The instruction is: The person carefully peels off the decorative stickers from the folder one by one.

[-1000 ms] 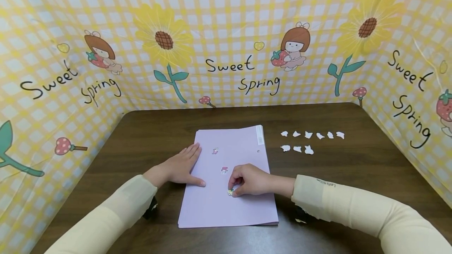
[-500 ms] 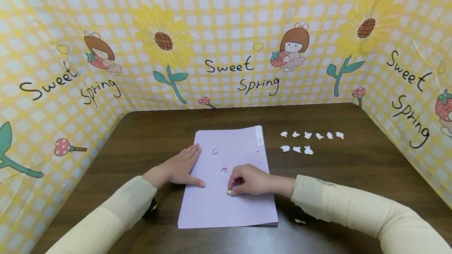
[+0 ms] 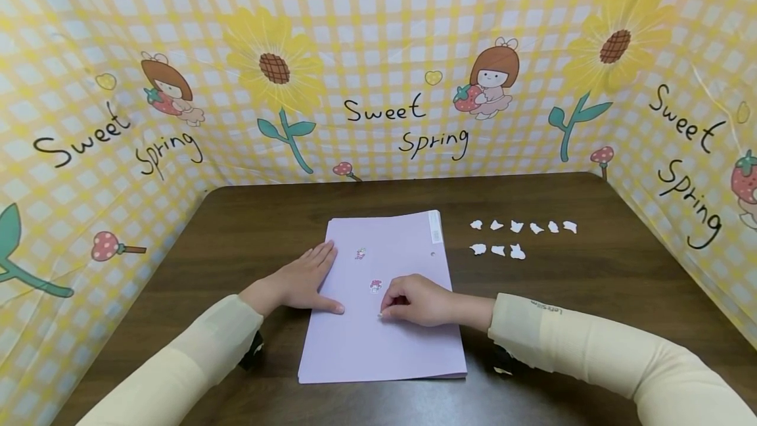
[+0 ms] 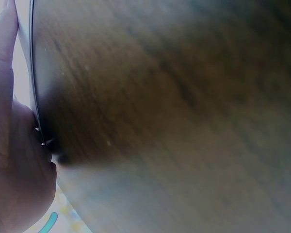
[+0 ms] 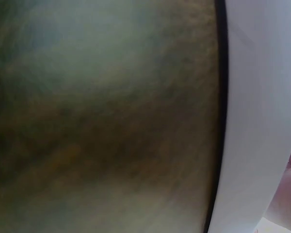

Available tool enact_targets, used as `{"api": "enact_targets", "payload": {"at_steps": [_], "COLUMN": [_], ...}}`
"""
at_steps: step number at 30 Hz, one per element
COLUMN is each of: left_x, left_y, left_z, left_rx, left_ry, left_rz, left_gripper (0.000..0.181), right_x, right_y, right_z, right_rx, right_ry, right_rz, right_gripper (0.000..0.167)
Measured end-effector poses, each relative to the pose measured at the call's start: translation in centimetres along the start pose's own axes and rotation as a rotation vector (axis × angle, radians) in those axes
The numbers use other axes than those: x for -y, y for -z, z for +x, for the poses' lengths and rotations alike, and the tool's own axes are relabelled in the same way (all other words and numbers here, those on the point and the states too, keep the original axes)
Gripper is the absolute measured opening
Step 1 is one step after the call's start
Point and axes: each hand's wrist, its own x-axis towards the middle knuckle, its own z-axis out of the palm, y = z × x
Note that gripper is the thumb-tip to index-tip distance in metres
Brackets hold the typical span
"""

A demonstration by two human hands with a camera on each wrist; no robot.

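Note:
A pale purple folder [image 3: 378, 354] lies on the dark wooden table. My left hand [image 3: 301, 280] rests flat across its left edge, fingers straight and thumb on the cover; the left wrist view shows part of this hand [image 4: 14, 160] against the folder's edge. Over the folder's middle, my right hand [image 3: 416, 301] pinches a small sticker [image 3: 380, 316] between thumb and fingertips, mostly hidden by them. Just above those fingers is a pink-and-white cartoon sticker [image 3: 375, 286] on the cover. Farther up sits another small cartoon sticker [image 3: 360, 254].
Several white cut-out pieces [image 3: 516, 226] lie in two rows on the table [image 3: 591, 307], right of the folder. A white label [image 3: 435, 227] marks the folder's upper right corner. A yellow checked cloth [image 3: 378, 64] hangs around the table's back and sides.
The sticker's yellow-green face showed a second ago; now only a small bit shows at my right fingertips, which have shifted slightly up the folder. My left hand has stayed put.

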Motion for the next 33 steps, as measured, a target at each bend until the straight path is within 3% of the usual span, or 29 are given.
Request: {"api": "enact_targets", "payload": {"at_steps": [11,26,33], "left_x": [0.1,0.1,0.0], "left_y": [-0.1,-0.1,0.0], "left_z": [0.1,0.1,0.0], "left_rx": [0.001,0.008,0.008], "left_ry": [0.007,0.001,-0.002], "left_rz": [-0.002,0.004,-0.004], "left_gripper": [0.125,0.125,0.125], "right_x": [0.0,-0.4,-1.1], "right_y": [0.1,1.8,2.0], "right_z": [0.1,-0.1,-0.4], "right_rx": [-0.039,-0.122,-0.139], "right_ry": [0.024,-0.090,-0.135], "right_rz": [-0.047,0.163,0.320], "right_gripper": [0.010,0.005,0.008]}}
